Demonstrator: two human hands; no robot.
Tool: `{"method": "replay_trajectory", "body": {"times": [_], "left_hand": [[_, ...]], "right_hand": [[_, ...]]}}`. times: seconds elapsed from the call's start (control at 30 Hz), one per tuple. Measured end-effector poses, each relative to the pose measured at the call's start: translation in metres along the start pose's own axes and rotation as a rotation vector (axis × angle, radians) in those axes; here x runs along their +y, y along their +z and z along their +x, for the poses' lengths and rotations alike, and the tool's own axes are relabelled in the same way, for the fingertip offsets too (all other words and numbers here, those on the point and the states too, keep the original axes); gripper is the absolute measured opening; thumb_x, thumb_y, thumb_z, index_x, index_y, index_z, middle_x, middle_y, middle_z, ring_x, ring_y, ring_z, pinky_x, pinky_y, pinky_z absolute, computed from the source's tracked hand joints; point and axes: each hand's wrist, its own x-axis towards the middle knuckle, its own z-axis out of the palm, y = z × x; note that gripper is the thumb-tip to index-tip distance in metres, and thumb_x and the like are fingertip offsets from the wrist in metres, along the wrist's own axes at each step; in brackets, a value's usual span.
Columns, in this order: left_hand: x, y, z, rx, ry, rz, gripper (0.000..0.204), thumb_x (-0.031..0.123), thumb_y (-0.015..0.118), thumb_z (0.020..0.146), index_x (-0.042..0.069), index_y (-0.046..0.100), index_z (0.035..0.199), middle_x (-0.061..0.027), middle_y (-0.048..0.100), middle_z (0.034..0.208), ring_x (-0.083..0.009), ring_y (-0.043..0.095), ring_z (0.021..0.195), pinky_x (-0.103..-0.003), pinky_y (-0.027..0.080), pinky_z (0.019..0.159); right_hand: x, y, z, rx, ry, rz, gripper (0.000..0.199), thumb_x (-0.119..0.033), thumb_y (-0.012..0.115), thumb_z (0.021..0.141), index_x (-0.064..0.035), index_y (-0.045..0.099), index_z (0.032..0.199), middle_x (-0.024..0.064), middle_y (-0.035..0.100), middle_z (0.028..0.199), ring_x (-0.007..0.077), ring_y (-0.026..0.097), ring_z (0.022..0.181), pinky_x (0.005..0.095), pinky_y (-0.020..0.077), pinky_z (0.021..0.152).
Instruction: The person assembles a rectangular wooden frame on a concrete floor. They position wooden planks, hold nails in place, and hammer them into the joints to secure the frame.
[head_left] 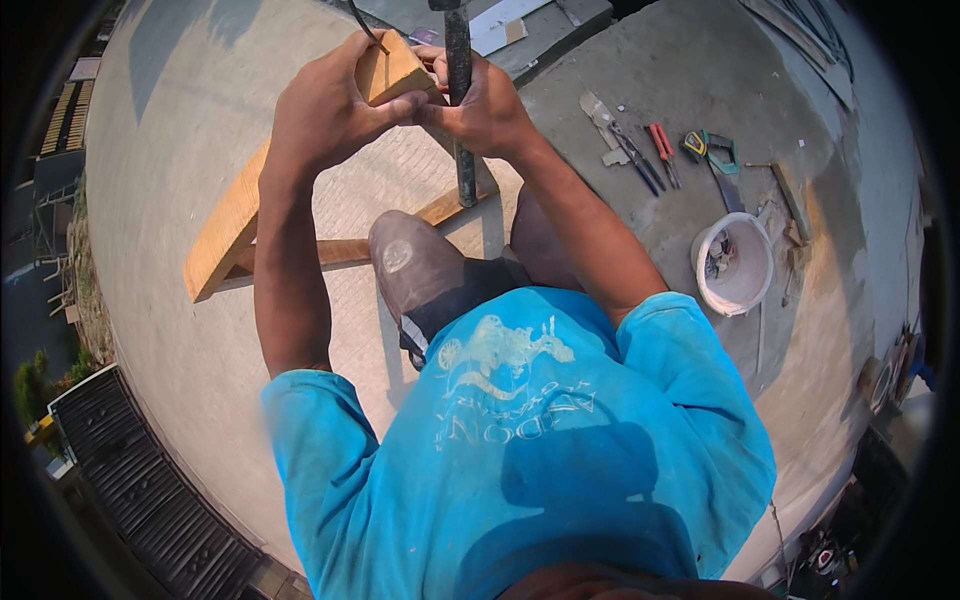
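Observation:
My left hand (325, 110) is closed around the upper end of a wooden plank (222, 238), fingers over its far side and thumb at the near edge. The plank slopes down to the left and joins thinner wooden bars (342, 251), forming an angled frame in front of my knees. A thin, dark curved piece (366, 26) rises at the plank's end; whether it is a nail or wire I cannot tell. My right hand (490, 108) grips a hammer (459, 50) upright by its dark handle, its thumb meeting my left thumb by the wood. The hammer's head is mostly cut off at the top edge.
On the grey concrete to the right lie long-handled pincers (637, 158), red-handled pliers (663, 153), a yellow tape measure (694, 143) and a green-handled handsaw (722, 155). A whitish bucket (733, 264) stands near them. A dark ribbed roof (150, 490) lies beyond the left edge.

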Motion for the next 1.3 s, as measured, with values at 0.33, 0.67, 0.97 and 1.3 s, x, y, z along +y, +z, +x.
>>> {"method": "replay_trajectory", "body": {"times": [0.33, 0.67, 0.97, 1.3], "left_hand": [[-0.007, 0.0, 0.004, -0.021, 0.028, -0.015, 0.084, 0.056, 0.086, 0.072, 0.003, 0.062, 0.133, -0.0189, 0.075, 0.104, -0.0326, 0.076, 0.089, -0.038, 0.061, 0.081], [-0.004, 0.001, 0.0, 0.055, -0.018, -0.363, 0.068, 0.056, 0.067, 0.093, 0.008, 0.059, 0.14, -0.0168, 0.072, 0.12, -0.0288, 0.072, 0.107, -0.037, 0.057, 0.093], [0.017, -0.014, 0.01, 0.027, -0.215, -0.555, 0.037, 0.024, 0.052, 0.108, 0.003, 0.058, 0.138, -0.0139, 0.072, 0.119, -0.0261, 0.066, 0.117, -0.036, 0.051, 0.099], [-0.004, 0.006, 0.012, 0.171, -0.091, -0.686, 0.038, 0.038, 0.049, 0.11, 0.005, 0.069, 0.107, -0.0055, 0.075, 0.118, -0.0106, 0.069, 0.091, -0.024, 0.055, 0.071]], "right_hand": [[0.003, 0.001, 0.005, 0.016, -0.046, -0.087, 0.051, -0.035, 0.089, 0.081, -0.0049, 0.05, 0.094, 0.0212, 0.066, 0.131, 0.0274, 0.065, 0.123, 0.0358, 0.0551, 0.1], [0.005, 0.003, 0.007, 0.009, 0.004, -0.1, 0.063, -0.027, 0.093, 0.076, 0.0009, 0.059, 0.121, 0.0163, 0.066, 0.131, 0.0265, 0.065, 0.123, 0.0382, 0.0552, 0.102], [0.028, -0.003, 0.017, -0.046, -0.084, -0.16, 0.074, -0.024, 0.089, 0.082, 0.0044, 0.054, 0.141, 0.0068, 0.074, 0.105, 0.0124, 0.071, 0.103, 0.0285, 0.0586, 0.085], [0.032, 0.0, 0.021, -0.095, -0.051, -0.112, 0.077, -0.025, 0.085, 0.085, 0.0051, 0.048, 0.146, 0.0083, 0.075, 0.105, 0.0152, 0.074, 0.099, 0.0294, 0.06, 0.086]]}}
